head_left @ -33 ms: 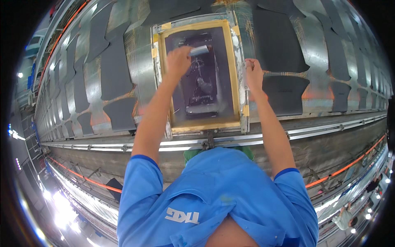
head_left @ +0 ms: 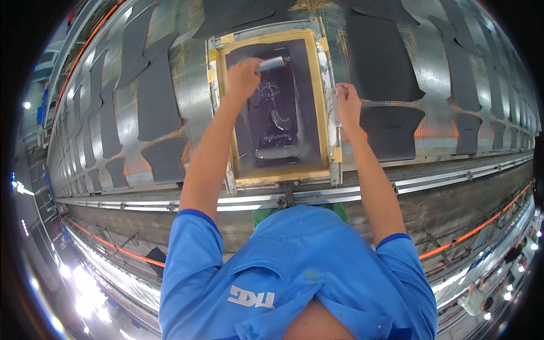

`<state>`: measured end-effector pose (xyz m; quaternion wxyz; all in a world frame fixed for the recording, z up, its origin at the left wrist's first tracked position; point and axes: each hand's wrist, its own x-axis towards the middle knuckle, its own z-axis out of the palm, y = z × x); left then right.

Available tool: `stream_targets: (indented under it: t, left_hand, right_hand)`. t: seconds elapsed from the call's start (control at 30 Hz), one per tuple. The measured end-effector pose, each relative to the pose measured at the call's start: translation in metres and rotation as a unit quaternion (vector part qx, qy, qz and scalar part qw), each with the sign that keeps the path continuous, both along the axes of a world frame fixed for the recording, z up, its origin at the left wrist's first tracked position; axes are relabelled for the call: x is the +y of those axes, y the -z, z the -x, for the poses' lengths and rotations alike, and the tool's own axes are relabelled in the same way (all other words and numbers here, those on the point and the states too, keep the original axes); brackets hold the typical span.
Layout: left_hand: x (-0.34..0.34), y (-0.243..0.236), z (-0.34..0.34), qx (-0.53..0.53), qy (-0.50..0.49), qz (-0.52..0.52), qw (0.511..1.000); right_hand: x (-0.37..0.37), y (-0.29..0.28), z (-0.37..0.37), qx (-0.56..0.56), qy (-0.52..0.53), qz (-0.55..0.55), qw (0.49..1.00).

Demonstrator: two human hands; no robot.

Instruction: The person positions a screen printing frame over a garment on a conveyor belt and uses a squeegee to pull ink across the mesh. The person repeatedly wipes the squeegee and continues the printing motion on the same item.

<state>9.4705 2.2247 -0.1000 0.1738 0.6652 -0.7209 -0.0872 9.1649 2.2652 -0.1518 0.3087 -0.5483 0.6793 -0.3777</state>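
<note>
broadly, a long metal table (head_left: pixel 195 102) carries dark flat sheets (head_left: pixel 391 139) on both sides of the frame (head_left: pixel 283 175). this frame's long axis runs away from the person, its far end leaning slightly left; the near rail (head_left: pixel 249 200) perhaps keeps it in line. the right hand (head_left: pixel 348 103) is at its right edge, fingers bent together, probably to steady it; whether they pinch it, i cannot tell. the left hand (head_left: pixel 243 77) is closed around the left end of the scraper (head_left: pixel 273 63), seemingly to guide it. the scraper is inside the frame, near its far end; its long axis goes crosswise, right end slightly farther.
</note>
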Motion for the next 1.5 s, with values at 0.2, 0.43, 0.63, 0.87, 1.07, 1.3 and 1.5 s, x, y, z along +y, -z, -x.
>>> stream_targets:
  t: [0.2, 0.43, 0.63, 0.87, 1.07, 1.3, 1.5]
  left_hand:
    - [-0.049, 0.011, 0.002, -0.071, 0.018, -0.020, 0.997]
    - [0.059, 0.020, 0.025, -0.116, 0.043, -0.029, 0.992]
    - [0.219, 0.022, 0.062, -0.051, 0.059, -0.004, 0.997]
    - [0.288, 0.017, 0.062, -0.004, 0.050, 0.039, 0.998]
    - [0.312, -0.007, 0.005, 0.048, 0.011, 0.012, 0.999]
    - [0.350, -0.004, -0.186, 0.022, 0.003, -0.007, 1.000]
    - [0.375, -0.001, -0.314, 0.002, 0.000, -0.024, 1.000]
  right_hand:
    - [0.004, -0.021, -0.004, -0.017, 0.017, -0.071, 0.997]
    - [0.002, -0.009, -0.002, -0.022, 0.006, -0.028, 0.999]
    - [-0.004, 0.011, 0.008, -0.009, -0.013, 0.018, 1.000]
    - [-0.021, -0.004, -0.001, 0.033, -0.033, 0.016, 0.999]
    - [0.010, -0.053, -0.079, 0.021, -0.017, 0.036, 0.999]
    - [0.063, -0.016, -0.271, -0.021, -0.037, 0.059, 0.997]
    - [0.100, -0.006, -0.396, -0.049, -0.023, 0.030, 0.998]
